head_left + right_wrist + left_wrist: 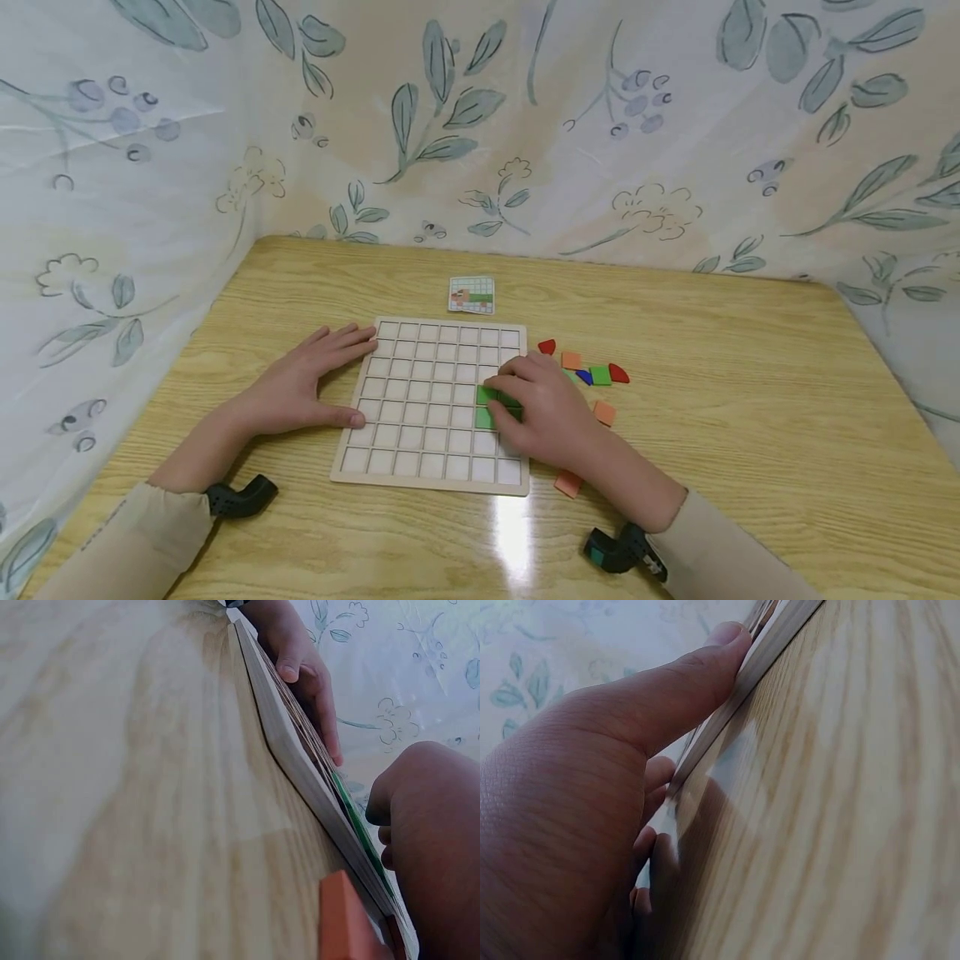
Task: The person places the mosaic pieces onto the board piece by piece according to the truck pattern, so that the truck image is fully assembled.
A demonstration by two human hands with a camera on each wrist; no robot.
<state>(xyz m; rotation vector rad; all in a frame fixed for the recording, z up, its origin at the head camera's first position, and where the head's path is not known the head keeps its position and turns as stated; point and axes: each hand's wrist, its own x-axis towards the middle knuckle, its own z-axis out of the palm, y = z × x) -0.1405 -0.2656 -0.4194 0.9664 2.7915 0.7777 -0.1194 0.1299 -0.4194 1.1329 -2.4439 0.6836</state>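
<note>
Head view: a wood-grain surface (712, 350) ran below leaf-printed pale cloth (480, 125). Near centre, the spread left hand (296, 387) touched a square pale-wood grid board (413, 413); the bent right hand (551, 408) partly hid green square tiles (485, 395) there, any pinch unclear. The left wrist view cropped the board at top; the right wrist view, an orange tile (343, 922) at bottom.

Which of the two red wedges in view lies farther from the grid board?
The right-hand red wedge, just right of a loose green square; the other red wedge lies near the far right corner of the grid board.
</note>
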